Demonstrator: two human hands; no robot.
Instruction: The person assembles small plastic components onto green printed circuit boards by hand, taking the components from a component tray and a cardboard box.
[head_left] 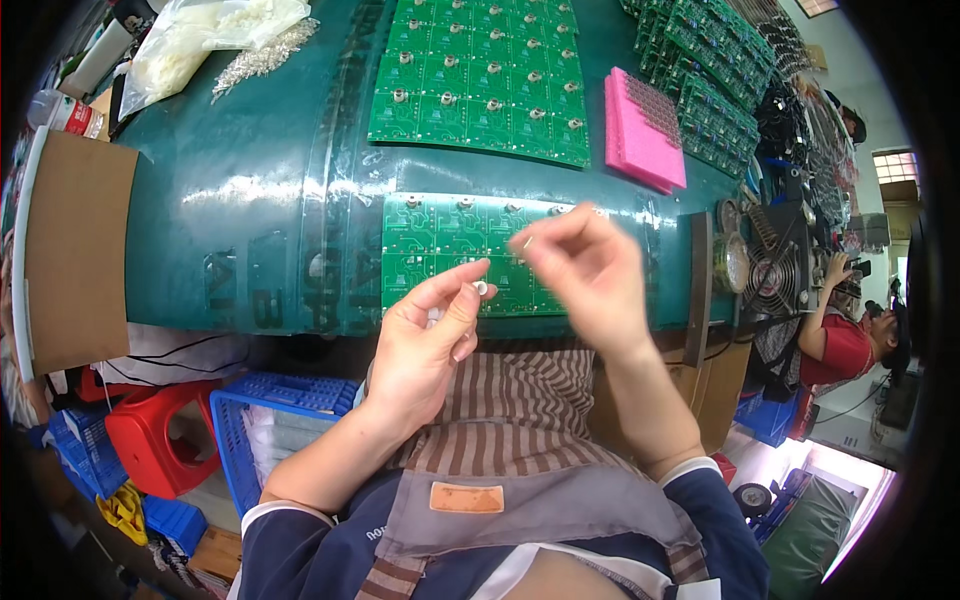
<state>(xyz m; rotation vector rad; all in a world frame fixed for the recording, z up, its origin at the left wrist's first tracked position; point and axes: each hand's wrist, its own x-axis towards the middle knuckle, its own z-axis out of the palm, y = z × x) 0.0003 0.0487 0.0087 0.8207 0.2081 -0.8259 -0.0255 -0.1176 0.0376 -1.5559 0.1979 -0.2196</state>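
My left hand [425, 335] is closed, pinching a small white round part [481, 288] between thumb and forefinger. A bit of white also shows lower in its curled fingers. To its right, my right hand [590, 275] is smeared by motion, with thumb and forefinger pinched on a tiny metallic piece [527, 243] too small to name. Both hands hover over the near green circuit board panel [410, 262], with a row of small round parts along its far edge. Part of that panel is hidden beneath my hands. Beyond it lies a larger green circuit board panel [425, 125] bearing rows of similar parts.
At the far left, a plastic bag of white parts [200, 45] lies beside a heap of small metal parts [265, 60]. Pink foam [630, 135] and stacked circuit boards [715, 110] occupy the far right. A fan [772, 272] stands right; another person [850, 335] sits beyond.
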